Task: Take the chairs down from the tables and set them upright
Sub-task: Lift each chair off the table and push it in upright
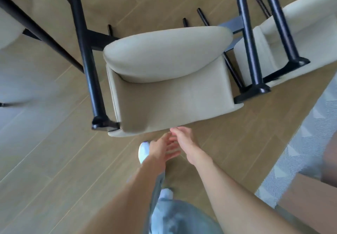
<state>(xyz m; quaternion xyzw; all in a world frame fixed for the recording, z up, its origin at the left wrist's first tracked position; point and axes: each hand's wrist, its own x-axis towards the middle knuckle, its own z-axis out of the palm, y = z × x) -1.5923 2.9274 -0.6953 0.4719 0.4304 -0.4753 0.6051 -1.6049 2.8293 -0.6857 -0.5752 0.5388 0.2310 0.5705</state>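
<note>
Both bare forearms reach forward and down, converging at the centre. The left hand (165, 147) is turned palm inward, fingers straight and loosely spread. The right hand (185, 140) sits just beside it, back up, fingers relaxed and slightly bent, overlapping the left's fingertips.

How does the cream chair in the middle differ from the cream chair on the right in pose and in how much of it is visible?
The middle chair shows its whole backrest and seat from above, while the right chair is cut by the frame edge. Both hands, left and right, reach near the middle chair's front edge; the right chair has no hand near it. Black legs cross in front of the right chair only. Both are cream with black frames.
</note>
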